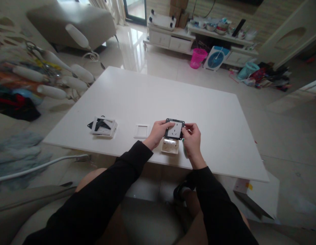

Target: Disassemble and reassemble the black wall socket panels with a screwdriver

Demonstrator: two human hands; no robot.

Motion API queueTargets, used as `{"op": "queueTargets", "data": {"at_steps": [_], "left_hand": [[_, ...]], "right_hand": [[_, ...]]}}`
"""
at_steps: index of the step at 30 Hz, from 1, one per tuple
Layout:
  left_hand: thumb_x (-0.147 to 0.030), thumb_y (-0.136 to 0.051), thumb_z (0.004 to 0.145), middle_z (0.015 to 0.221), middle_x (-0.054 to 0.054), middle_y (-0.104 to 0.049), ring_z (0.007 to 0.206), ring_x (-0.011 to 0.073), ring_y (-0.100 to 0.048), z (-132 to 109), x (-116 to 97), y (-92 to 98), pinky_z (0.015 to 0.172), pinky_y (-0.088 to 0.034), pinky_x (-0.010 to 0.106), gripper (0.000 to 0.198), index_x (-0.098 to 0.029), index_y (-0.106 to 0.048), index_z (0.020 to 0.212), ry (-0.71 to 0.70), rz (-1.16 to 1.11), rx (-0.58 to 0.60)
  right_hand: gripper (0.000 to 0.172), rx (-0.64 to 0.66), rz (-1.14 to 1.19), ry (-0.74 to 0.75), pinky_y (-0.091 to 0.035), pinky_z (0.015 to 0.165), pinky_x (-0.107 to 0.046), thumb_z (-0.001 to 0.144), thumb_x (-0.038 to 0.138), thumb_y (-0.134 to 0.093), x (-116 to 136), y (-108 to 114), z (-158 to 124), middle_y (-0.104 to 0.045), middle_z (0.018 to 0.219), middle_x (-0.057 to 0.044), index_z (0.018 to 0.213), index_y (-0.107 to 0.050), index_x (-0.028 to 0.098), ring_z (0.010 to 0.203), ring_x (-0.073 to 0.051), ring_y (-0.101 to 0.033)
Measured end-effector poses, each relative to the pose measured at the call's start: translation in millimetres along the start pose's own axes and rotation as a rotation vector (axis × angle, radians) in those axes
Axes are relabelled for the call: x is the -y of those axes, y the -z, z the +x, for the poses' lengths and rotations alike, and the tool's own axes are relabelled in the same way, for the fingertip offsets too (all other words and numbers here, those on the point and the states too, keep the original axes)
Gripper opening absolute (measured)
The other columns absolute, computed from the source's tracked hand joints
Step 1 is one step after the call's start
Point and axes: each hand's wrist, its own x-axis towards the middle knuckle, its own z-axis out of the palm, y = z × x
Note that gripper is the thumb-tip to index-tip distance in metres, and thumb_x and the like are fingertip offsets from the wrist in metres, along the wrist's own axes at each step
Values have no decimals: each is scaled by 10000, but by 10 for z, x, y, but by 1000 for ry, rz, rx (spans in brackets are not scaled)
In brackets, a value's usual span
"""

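Between my two hands is a wall socket (174,129) with a white face and a black mounting frame, held above the table's near edge. My left hand (158,132) grips its left side, thumb on the white face. At the right edge, the fingers of my right hand (192,137) are closed on the same socket. Just below it a cream back box (170,147) lies open side up on the table. Something green, mostly hidden, sits beside the box behind my right hand. A white square cover frame (142,131) lies flat left of my left hand.
On the white table (158,92), a stack of white and black frames (104,127) stands at the left. A lamp with white shades (79,73) rises beyond the left edge. A white cable (43,167) runs at lower left. A pink basket (198,58) stands on the floor beyond.
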Motion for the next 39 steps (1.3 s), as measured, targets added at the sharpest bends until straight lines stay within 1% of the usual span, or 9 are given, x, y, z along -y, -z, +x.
{"op": "queueTargets", "data": {"at_steps": [16,29,39], "left_hand": [[-353,-805,667,694,52,-678,646,140,-596,6,31,12,620,-482,276,254,-116,-724,712,-19,32,10],[-322,-799,686,692,46,-685,645,143,-604,1,29,10,629,-490,276,212,-125,-726,709,-4,20,9],[-315,-790,687,693,46,-682,639,140,-600,-3,24,7,624,-485,274,208,-118,-730,720,-3,30,9]], "right_hand": [[205,-13,7,4,-459,607,-275,779,349,-639,8,0,-3,-596,818,23,926,-569,225,679,-141,-553],[180,-12,-18,11,-457,609,-271,793,335,-620,-2,-4,-1,-589,831,20,928,-560,231,697,-142,-555],[193,-19,-10,-7,-458,603,-274,765,341,-637,12,0,-1,-600,820,22,907,-575,226,694,-147,-557]]}}
